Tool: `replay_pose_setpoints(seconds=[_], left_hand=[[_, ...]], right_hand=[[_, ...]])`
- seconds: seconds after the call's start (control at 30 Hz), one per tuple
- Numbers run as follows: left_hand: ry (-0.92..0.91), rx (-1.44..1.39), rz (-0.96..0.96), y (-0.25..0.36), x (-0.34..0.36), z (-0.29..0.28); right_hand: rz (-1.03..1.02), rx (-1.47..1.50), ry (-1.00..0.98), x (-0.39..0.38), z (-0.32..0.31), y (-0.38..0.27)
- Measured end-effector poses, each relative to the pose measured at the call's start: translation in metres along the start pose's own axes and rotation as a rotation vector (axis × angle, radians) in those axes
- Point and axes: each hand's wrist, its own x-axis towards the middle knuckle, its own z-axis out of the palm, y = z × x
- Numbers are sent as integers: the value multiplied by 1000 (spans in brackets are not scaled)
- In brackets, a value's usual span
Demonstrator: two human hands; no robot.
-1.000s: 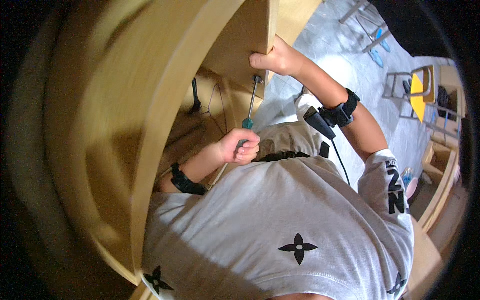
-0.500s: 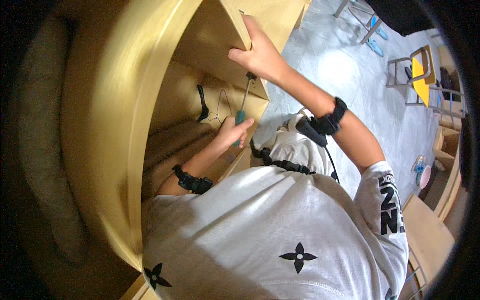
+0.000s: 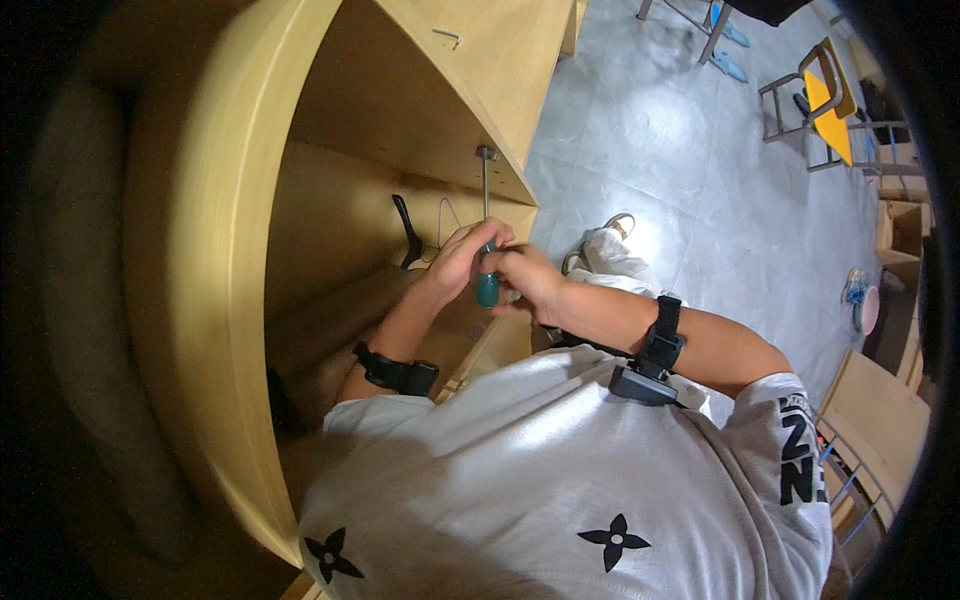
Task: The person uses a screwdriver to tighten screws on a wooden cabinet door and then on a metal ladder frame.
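Gripping a screwdriver point(image 3: 487, 290) with both hands, just inside the mouth of a wooden cabinet point(image 3: 225, 200). Got the left hand point(image 3: 462, 258) curled round the upper part of the green handle from the left, close to the shaft. Got the right hand point(image 3: 530, 278) in from the other side, pinching the handle a bit lower with bent fingers. Can't really tell one fingertip from another in there, too much overlap. Can see the butt of the handle sticking out below the grip, nearest the body.

Pointing the shaft away from the body, with the tip up at a small metal fitting point(image 3: 486, 153) near the edge of a wood panel point(image 3: 390, 100). Can't make out the exact contact at that end, too small to tell.

Also spotting a black hanger point(image 3: 408, 232) inside the cabinet, just left of the hands, plus a thin wire hanger point(image 3: 446, 213) next to it. Wearing a white tee point(image 3: 510, 450) with black flower prints and a black strap on each forearm. Looking off to the right, seeing grey floor point(image 3: 650, 130), a yellow-seated chair point(image 3: 828, 125), blue slippers point(image 3: 729, 66) and a pink basin point(image 3: 869, 310).
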Motion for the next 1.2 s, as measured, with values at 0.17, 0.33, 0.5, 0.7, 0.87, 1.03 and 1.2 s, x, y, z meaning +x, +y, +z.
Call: replay_pose_setpoints(seconds=[0.17,0.33,0.5,0.7,0.87,1.03,1.2], left_hand=[[20,26,-113,0,7,-9],[-417,-553,-44,-13,2,-28],[-570,-789,-266,-25,-5,-54],[-536,-643,-272,-27,-10,-77],[-268,-360,-311,-34,-42,-90],[77,100,-291,-40,-62,-78],[396,442,-18,-82,-84,-33]], right_hand=[[115,189,-233,-2,16,10],[77,-341,-365,-2,-54,-27],[-179,-335,-127,-28,-136,-94],[-128,-286,-174,-23,-178,-80],[-112,-333,-246,-19,-175,-73],[-166,-462,-360,-23,-161,-78],[-220,-662,-475,-17,-138,-100]])
